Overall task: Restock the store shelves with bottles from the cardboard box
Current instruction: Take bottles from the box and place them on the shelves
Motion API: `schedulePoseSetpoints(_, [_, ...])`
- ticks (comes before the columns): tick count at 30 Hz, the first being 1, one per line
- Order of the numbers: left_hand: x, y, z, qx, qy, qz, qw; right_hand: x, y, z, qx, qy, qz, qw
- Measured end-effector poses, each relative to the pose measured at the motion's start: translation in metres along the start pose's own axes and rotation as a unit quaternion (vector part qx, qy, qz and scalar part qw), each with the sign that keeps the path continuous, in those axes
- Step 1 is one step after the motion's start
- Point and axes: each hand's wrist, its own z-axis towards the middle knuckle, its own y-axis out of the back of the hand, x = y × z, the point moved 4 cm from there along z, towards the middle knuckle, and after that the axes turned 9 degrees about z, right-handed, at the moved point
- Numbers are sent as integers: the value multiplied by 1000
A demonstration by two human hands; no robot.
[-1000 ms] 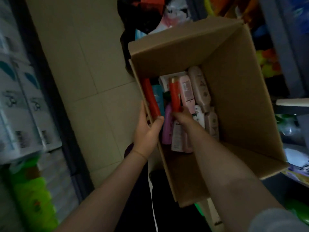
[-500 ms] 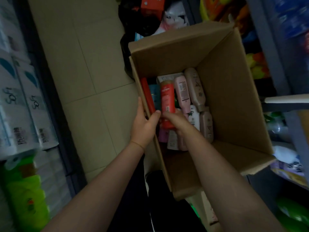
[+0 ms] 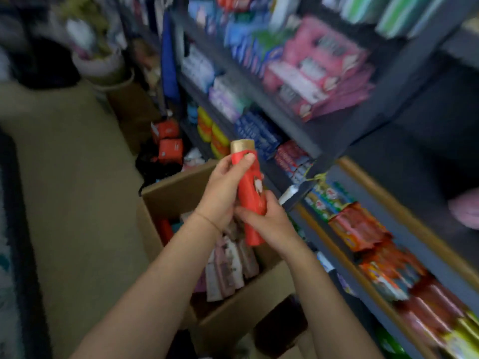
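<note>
One red bottle (image 3: 250, 193), a smooth cylinder with a gold cap, no longer down among the others, is now being held upright above the box (image 3: 178, 187), gripped by the left hand (image 3: 223, 191) near the cap and the right hand (image 3: 264, 218) lower down. Pale bottles (image 3: 230, 265), too blurred to count, are being left lying in the plain cardboard box. Beyond, dark shelves (image 3: 305, 141) of glossy packets are now being shown instead of the floor.
</note>
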Motion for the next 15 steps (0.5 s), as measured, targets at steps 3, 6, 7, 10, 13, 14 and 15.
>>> schedulePoseSetpoints(3, [-55,-72,-24,81,-41,-18,996,59,47,-39,-44,126,-56,989])
schedulePoseSetpoints(6, [-102,-140,-50,172,-107,25,979,110,98,-81,-121,213,-148,958])
schedulePoseSetpoints(7, [-115,-164,-61,201,-129,36,970,124,116,-95,-161,233,-190,940])
schedulePoseSetpoints(10, [-143,-234,-93,281,-193,74,937,160,169,-134,-300,264,-244,884])
schedulePoseSetpoints(13, [-161,-299,-126,367,-230,79,898,188,218,-174,-414,306,-227,827])
schedulePoseSetpoints(14, [-166,-317,-134,384,-242,86,887,194,235,-187,-445,313,-219,810])
schedulePoseSetpoints(15, [-170,-334,-140,393,-253,98,879,199,253,-200,-472,318,-204,797])
